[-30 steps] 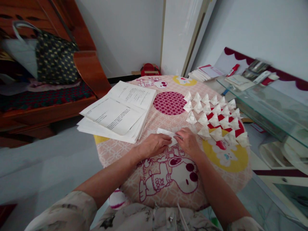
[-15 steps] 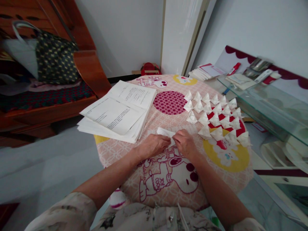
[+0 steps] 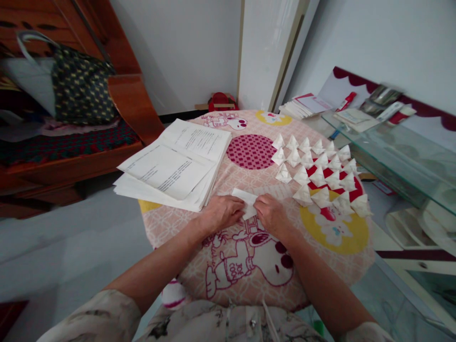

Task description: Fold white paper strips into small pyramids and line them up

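A small folded piece of white paper (image 3: 249,202) lies on the patterned tablecloth (image 3: 235,294) close in front of me. My left hand (image 3: 224,211) has its curled fingers on the paper's left edge. On the right edge, my right hand (image 3: 270,212) pinches the paper between thumb and fingers. More of the paper shows between the two hands; the fingertips partly cover its sides. To the right, several pointed folded-paper shapes (image 3: 321,176) stand in rows. A stack of printed sheets (image 3: 171,164) is spread left of my hands.
A glass shelf (image 3: 399,152) at the right holds a red marker (image 3: 346,101), a metal container and small boxes. Papers (image 3: 302,107) are piled at the table's far right edge. A wooden bench (image 3: 131,104) with a dotted bag (image 3: 81,85) stands at the left.
My left hand has slid slightly left, away from the right one. More of the white paper now shows between them. The paper shapes and the sheet stack stay put.
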